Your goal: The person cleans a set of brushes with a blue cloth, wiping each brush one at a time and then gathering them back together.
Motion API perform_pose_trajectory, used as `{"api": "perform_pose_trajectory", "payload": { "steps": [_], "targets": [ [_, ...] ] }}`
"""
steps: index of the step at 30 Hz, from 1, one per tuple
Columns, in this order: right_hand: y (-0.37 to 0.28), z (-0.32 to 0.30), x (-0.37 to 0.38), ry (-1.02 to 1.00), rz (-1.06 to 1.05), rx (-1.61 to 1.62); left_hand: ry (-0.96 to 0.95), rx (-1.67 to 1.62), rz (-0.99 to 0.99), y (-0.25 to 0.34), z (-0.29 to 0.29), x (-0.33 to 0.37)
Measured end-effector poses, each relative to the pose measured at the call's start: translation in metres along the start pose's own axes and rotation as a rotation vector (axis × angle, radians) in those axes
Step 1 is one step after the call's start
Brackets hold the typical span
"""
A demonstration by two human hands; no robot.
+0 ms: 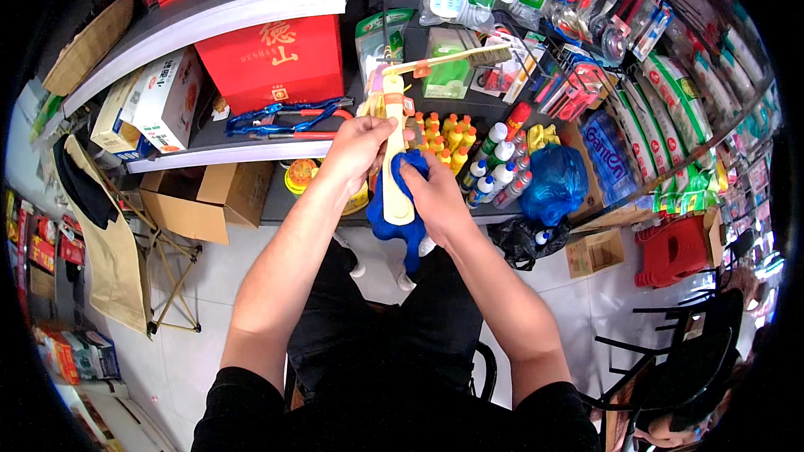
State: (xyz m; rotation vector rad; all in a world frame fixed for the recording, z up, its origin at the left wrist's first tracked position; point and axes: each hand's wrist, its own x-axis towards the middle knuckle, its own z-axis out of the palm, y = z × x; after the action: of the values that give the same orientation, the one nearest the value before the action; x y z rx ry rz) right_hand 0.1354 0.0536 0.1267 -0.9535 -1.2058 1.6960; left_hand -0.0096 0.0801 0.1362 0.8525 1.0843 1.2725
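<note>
My left hand (358,149) is closed around a long, pale yellow, flat-handled tool (399,206) with an orange label near its far end. Its kind I cannot make out; its wider, rounded end points toward me. In my right hand (435,192) is a blue cloth (387,222), pressed against the side of the tool, with part of it hanging below. Just beyond the tool, a wooden-handled bristle brush (486,55) sticks out to the right among other goods on the shelf.
Yellow-capped bottles (445,136) and spray cans (500,172) stand right of my hands. A red box (272,63) and blue-handled tools (285,117) sit on the left shelf. An open cardboard box (191,213), folding chair (113,238) and red stools (672,251) are lower down.
</note>
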Motion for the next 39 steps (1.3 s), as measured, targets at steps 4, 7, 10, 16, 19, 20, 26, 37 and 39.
{"api": "perform_pose_trajectory", "payload": {
  "steps": [4, 7, 10, 16, 19, 20, 26, 37, 39],
  "targets": [
    [0.001, 0.002, 0.01, 0.021, 0.021, 0.08, 0.052, -0.012, 0.008, 0.003, 0.007, -0.008],
    [-0.002, 0.005, 0.015, 0.013, 0.062, 0.21, 0.104, 0.172, 0.118, -0.006, 0.002, -0.015],
    [-0.005, -0.003, 0.015, 0.018, 0.099, 0.279, 0.335, 0.69, 0.539, -0.019, 0.009, -0.046],
    [-0.007, 0.004, 0.012, 0.003, 0.131, 0.303, 0.07, 0.545, 0.052, -0.012, 0.013, -0.094],
    [-0.011, 0.005, 0.017, -0.041, 0.152, 0.281, 0.051, 0.569, 0.074, -0.009, 0.016, -0.1],
    [-0.012, 0.006, 0.021, -0.041, 0.181, 0.264, 0.054, 0.57, 0.075, -0.01, 0.014, -0.099],
    [-0.02, -0.003, 0.055, -0.006, 0.218, 0.23, 0.007, 0.594, 0.113, -0.011, 0.017, -0.1],
    [-0.005, -0.015, 0.057, 0.013, 0.217, 0.311, 0.065, 0.346, 0.067, 0.01, 0.004, -0.107],
    [0.001, -0.03, 0.059, 0.048, 0.169, 0.205, 0.072, 0.343, 0.068, 0.018, 0.002, -0.109]
  ]
}}
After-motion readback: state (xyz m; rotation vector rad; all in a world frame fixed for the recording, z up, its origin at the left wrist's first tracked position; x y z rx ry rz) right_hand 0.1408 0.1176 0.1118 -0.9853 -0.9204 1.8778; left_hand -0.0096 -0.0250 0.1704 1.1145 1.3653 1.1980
